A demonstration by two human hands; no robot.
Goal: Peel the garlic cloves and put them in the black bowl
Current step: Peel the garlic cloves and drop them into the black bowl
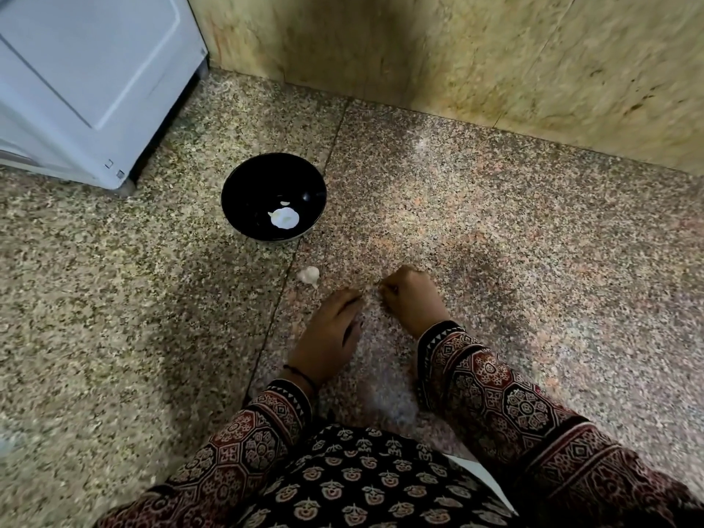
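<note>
On the speckled floor a garlic clove lies just up-left of the nearer, slack-fingered left grip, toward the black bowl; the right grip is curled, around what I cannot tell.

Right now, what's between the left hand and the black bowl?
One whitish garlic piece on the speckled floor, touching neither left hand nor black bowl; otherwise bare floor. Head view.
</note>
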